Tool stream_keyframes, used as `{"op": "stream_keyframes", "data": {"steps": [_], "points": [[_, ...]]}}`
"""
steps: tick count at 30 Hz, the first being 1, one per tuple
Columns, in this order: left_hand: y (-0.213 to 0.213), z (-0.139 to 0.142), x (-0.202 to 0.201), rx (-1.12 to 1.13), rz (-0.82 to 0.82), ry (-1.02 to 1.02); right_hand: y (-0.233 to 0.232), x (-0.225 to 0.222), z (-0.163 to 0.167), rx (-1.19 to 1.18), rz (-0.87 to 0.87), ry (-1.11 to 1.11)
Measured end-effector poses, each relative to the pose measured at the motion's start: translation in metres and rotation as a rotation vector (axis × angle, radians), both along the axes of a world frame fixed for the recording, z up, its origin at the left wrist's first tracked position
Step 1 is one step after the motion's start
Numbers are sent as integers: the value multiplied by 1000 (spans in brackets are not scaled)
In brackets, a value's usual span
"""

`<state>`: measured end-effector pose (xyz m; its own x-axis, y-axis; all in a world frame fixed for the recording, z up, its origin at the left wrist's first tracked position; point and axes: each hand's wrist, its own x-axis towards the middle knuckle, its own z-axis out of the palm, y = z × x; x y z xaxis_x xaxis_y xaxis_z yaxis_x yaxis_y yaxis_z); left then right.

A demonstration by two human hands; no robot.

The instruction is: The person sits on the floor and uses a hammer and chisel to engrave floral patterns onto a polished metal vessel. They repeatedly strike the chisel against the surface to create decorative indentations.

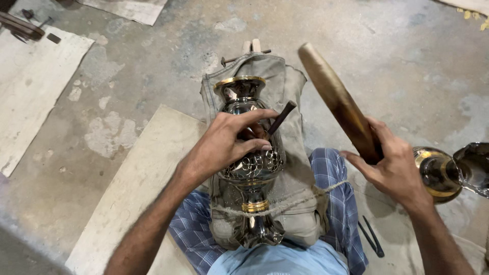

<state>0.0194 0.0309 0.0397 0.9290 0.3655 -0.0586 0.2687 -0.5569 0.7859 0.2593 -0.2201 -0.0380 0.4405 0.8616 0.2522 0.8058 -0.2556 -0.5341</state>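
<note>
Against the dark metal vase (pixel 250 168), the left hand (pixel 224 145) is pinching a chisel (pixel 281 117); the right hand (pixel 395 168) is gripping a wooden mallet (pixel 338 102) raised over open concrete floor (pixel 153 66).

Glossy metal vase (pixel 249 168), matt cloth cushion (pixel 295 153), smooth wooden mallet (pixel 336 102)

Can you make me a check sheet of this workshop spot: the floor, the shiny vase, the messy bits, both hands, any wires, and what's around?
Surface: cracked concrete floor with a pale board.
Job's things: dark metal vase with gold bands, roped onto a cloth pad over the lap.
Clutter: thin dark tools by the leg.
Grippers: left hand holds a punch on the vase; right hand grips a raised wooden stick.
Cables: nothing seen.
Surroundings: second vase at right.
</note>
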Motion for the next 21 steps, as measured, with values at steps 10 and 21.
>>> {"op": "stream_keyframes", "data": {"steps": [10, 21], "points": [[-1, -2, 3, 72, -155, 17, -14, -8, -5, 64, -129, 263], [3, -2, 14, 92, -377, -34, -25, -44, -36, 450, -103, 453]]}}
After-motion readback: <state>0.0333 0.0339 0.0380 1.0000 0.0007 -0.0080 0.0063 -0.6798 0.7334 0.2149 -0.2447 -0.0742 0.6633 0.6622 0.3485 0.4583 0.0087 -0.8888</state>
